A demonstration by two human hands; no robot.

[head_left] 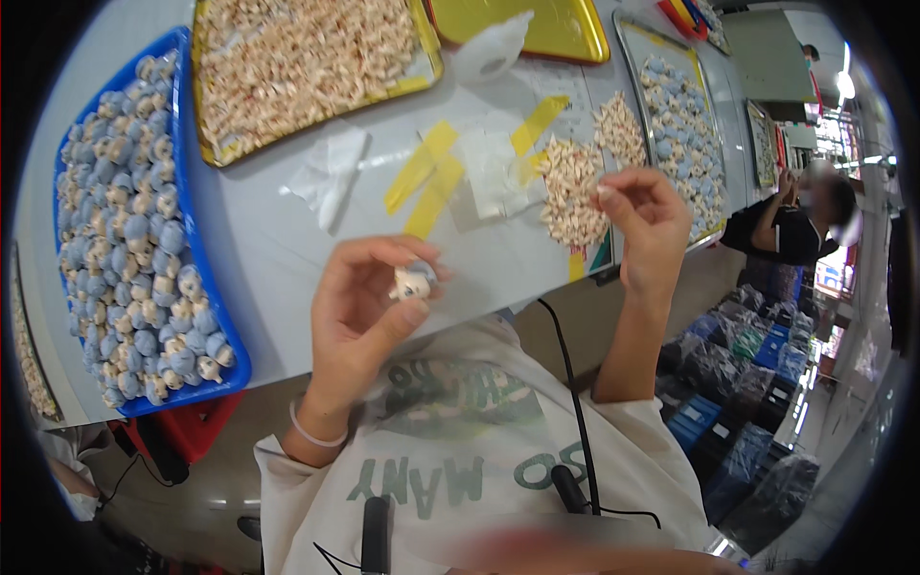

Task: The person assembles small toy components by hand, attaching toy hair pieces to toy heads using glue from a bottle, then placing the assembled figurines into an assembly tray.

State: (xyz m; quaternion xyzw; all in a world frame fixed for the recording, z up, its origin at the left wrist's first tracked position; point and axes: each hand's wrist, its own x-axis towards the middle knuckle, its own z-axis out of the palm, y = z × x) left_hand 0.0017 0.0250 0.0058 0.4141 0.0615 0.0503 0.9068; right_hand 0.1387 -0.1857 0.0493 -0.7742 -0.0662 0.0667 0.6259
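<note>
Left of the pale pile (572,199), the left hand (356,302) pinches a figurine (412,283) — best held steady; the right hand (650,222) pinches — contents unclear.

Pale blue and cream are shown by the small rounded figurine (412,282) in the left hand (356,299), bright blue by the long plastic tray (240,372) left of it, yellow by flat tape strips (434,197) beyond.
</note>
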